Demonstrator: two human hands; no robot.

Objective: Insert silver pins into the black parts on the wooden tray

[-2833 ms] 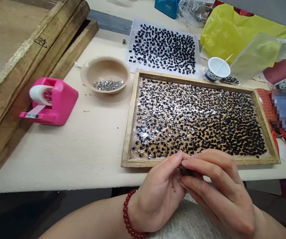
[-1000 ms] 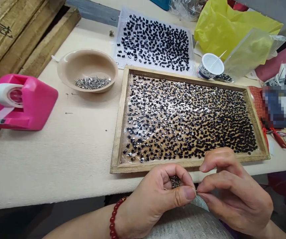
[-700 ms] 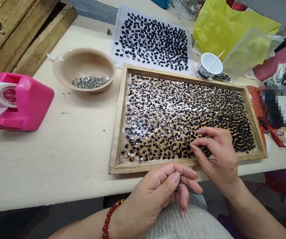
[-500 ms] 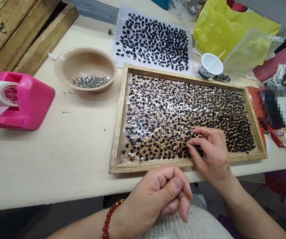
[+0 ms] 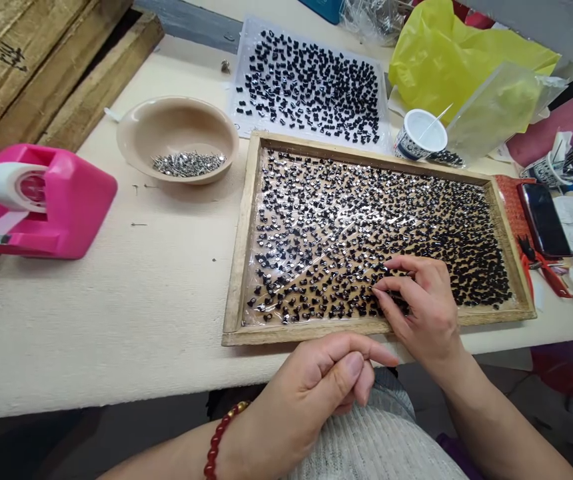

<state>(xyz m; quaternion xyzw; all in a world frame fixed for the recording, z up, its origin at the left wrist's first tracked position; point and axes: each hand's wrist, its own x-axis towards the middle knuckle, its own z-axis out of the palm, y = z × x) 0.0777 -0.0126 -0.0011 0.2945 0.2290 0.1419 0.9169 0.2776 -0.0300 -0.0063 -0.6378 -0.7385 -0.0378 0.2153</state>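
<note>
A wooden-framed tray (image 5: 240, 253) holds a great many small, shiny black pieces (image 5: 311, 293) spread over a clear film. Over its near side, my right hand (image 5: 424, 307) has thumb and index fingertips pinched together among the pieces. Whatever lies in that pinch is too small to name. In front of the tray's near edge is my left hand (image 5: 321, 383), with a red bead bracelet (image 5: 216, 437) on the wrist. Its thumb presses on curled fingers while the index finger points out to the right. Anything inside this hand is hidden.
A beige bowl (image 5: 136, 133) of metal pins stands left of the tray, with loose pins (image 5: 139, 225) nearby. A pink tape dispenser (image 5: 84, 207) sits farther left. Behind are a white sheet (image 5: 239, 67) bearing black pieces and a paper cup (image 5: 411, 147). Pliers (image 5: 554, 277) and a phone (image 5: 544, 220) lie right.
My left index finger has straightened from its curl and now reaches right. My right hand keeps nearly the same place and pinch. The view has shifted slightly.
</note>
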